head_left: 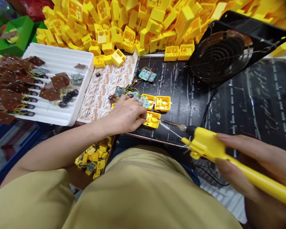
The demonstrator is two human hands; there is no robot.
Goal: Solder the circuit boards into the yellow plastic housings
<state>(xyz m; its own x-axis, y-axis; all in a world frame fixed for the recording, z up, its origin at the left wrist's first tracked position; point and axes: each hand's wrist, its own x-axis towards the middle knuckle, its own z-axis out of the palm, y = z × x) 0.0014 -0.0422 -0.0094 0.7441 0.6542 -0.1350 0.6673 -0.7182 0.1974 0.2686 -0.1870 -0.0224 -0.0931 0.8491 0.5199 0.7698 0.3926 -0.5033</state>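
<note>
My right hand (248, 168) is closed around the yellow handle of a soldering iron (209, 143). The iron's metal shaft and a thin feed tube point left, their tips at an open yellow plastic case (152, 120). At that case's left end is my left hand (130, 114), thumb and fingertips pinched together; what lies between them is hidden. Just beyond the left fingers sits a green circuit board (144, 101) with thin wires, partly covered by the hand. Another open yellow case (163, 103) with round recesses stands behind the first, its two halves spread apart.
A large heap of yellow cases (124, 28) covers the back. At right stands a black fan (228, 54). The white foam tray (83, 92) on the left bears brown boards (11, 86) with wired round parts. More circuit boards (147, 75) lie behind my left hand.
</note>
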